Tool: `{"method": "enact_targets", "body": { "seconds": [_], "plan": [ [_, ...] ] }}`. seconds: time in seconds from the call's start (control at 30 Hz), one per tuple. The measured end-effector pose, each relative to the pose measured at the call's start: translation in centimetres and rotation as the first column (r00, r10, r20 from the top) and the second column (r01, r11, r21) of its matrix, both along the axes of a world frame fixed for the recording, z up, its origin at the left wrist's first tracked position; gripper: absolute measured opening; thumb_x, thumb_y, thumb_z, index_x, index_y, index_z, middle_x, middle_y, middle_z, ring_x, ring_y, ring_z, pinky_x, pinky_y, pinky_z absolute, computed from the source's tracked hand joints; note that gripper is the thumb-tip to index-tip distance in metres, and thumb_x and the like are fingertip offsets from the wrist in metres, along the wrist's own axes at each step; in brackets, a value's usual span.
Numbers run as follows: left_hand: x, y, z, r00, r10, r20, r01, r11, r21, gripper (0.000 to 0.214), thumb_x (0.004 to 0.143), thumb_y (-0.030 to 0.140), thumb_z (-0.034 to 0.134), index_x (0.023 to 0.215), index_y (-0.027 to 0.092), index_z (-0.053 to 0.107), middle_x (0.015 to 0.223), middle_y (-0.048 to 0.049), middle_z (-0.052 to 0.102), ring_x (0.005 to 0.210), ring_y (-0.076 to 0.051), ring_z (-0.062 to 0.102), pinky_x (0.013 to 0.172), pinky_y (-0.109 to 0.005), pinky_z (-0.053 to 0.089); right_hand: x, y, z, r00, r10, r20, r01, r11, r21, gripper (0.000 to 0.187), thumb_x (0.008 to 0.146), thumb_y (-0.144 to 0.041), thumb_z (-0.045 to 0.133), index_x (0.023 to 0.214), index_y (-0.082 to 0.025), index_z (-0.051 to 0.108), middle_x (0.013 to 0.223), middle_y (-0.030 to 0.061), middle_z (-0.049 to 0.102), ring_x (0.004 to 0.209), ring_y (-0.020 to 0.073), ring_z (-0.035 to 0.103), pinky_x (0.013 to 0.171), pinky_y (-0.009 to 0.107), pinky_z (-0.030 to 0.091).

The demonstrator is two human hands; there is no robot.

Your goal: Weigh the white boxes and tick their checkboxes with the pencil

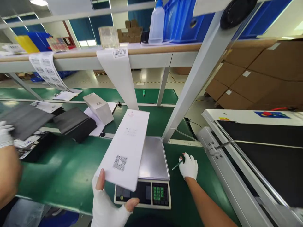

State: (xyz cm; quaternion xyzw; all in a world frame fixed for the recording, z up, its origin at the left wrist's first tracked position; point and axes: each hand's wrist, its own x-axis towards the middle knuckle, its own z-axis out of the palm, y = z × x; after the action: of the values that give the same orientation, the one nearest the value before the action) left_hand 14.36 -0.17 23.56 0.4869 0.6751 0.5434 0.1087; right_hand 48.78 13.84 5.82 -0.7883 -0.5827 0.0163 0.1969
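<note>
A long white box (125,151) is pinched at its near end by the gloved left hand (106,201), held tilted above the scale (153,164). The right hand (188,166) is curled around a green pen (177,164) on the mat, just beside the scale's right edge. Bare green mat (68,176) is left open on the left.

We list: a green tabletop (66,176), a white-framed overhead shelf (151,58), stacked cardboard boxes (260,75) at right, a black conveyor (260,138), blue crates (182,19) above, a ceiling light (39,2).
</note>
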Motion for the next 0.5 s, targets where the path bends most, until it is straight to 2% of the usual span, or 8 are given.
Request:
{"method": "enact_targets", "body": {
  "seconds": [0.07,0.13,0.2,0.27,0.37,0.4,0.43,0.5],
  "plan": [
    [-0.6,-0.1,0.3,0.977,-0.107,0.185,0.123,0.989,-0.078,0.099,0.070,0.079,0.063,0.147,0.025,0.034,0.131,-0.0144,0.061,0.117,-0.036,0.063,0.103,-0.057,0.051,0.0,-0.6,-0.3,0.993,0.024,-0.115,-0.019,0.999,0.042,0.038,0.087,-0.031,0.042,0.111,-0.011,0.064,0.110,0.0186,0.060,0.106,0.0344,0.053,0.101,0.049,0.039],
    [-2.7,0.3,-0.7,0.944,-0.062,0.324,0.136,0.968,-0.212,0.078,0.079,0.077,0.053,0.135,0.022,0.050,0.107,-0.0098,0.072,0.094,-0.030,0.070,0.088,-0.048,0.058,0.1,-1.4,-0.6,0.979,0.046,-0.200,-0.033,0.997,0.068,0.037,0.086,-0.032,0.042,0.108,-0.012,0.064,0.106,0.0177,0.061,0.103,0.0341,0.054,0.101,0.049,0.038],
    [-5.3,0.9,-3.6,0.932,0.048,0.360,0.098,0.921,-0.378,0.069,0.083,0.075,0.047,0.122,0.020,0.060,0.095,-0.0077,0.074,0.083,-0.027,0.070,0.081,-0.044,0.058,0.1,-2.2,-0.9,0.971,0.044,-0.235,-0.029,0.997,0.069,0.037,0.086,-0.033,0.042,0.106,-0.013,0.064,0.105,0.0175,0.062,0.104,0.0342,0.054,0.102,0.049,0.039],
    [-7.8,1.2,-7.9,0.928,0.141,0.344,0.068,0.845,-0.530,0.067,0.084,0.075,0.042,0.113,0.018,0.064,0.088,-0.0076,0.074,0.078,-0.027,0.069,0.080,-0.043,0.057,0.0,-2.9,-1.1,0.966,0.034,-0.255,-0.018,0.998,0.065,0.038,0.086,-0.035,0.041,0.105,-0.013,0.065,0.105,0.0186,0.062,0.106,0.0352,0.054,0.100,0.050,0.040],
    [-10.6,0.7,-14.1,0.962,0.231,0.145,-0.044,0.658,-0.752,0.053,0.084,0.069,0.044,0.093,0.021,0.066,0.077,-0.0072,0.073,0.074,-0.030,0.069,0.078,-0.045,0.054,-0.3,-3.9,-1.1,0.953,0.018,-0.302,0.004,0.997,0.072,0.040,0.086,-0.037,0.042,0.105,-0.012,0.066,0.106,0.0195,0.063,0.107,0.0361,0.055,0.097,0.050,0.043],
    [-11.2,0.4,-15.5,0.969,0.227,0.099,-0.064,0.614,-0.787,0.050,0.084,0.067,0.044,0.090,0.023,0.065,0.077,-0.0072,0.073,0.074,-0.030,0.069,0.078,-0.046,0.054,-0.5,-4.2,-1.1,0.947,0.013,-0.321,0.012,0.997,0.074,0.040,0.086,-0.038,0.042,0.105,-0.013,0.066,0.106,0.0192,0.064,0.106,0.0357,0.056,0.096,0.050,0.045],
    [-11.6,0.2,-16.5,0.973,0.213,0.086,-0.059,0.593,-0.803,0.048,0.085,0.066,0.043,0.090,0.023,0.065,0.080,-0.0072,0.074,0.075,-0.030,0.069,0.079,-0.045,0.053,-0.7,-4.5,-1.0,0.940,0.007,-0.341,0.020,0.997,0.074,0.041,0.085,-0.040,0.042,0.105,-0.013,0.066,0.106,0.0187,0.064,0.104,0.0351,0.057,0.094,0.049,0.046],
    [-12.0,-0.2,-17.5,0.977,0.179,0.120,-0.010,0.594,-0.804,0.049,0.087,0.066,0.039,0.094,0.024,0.063,0.087,-0.0075,0.076,0.079,-0.029,0.071,0.082,-0.044,0.052,-1.1,-5.1,-0.9,0.923,-0.004,-0.384,0.034,0.997,0.070,0.042,0.085,-0.043,0.043,0.105,-0.014,0.067,0.106,0.0172,0.065,0.101,0.0337,0.059,0.092,0.047,0.047]
  ]
}}
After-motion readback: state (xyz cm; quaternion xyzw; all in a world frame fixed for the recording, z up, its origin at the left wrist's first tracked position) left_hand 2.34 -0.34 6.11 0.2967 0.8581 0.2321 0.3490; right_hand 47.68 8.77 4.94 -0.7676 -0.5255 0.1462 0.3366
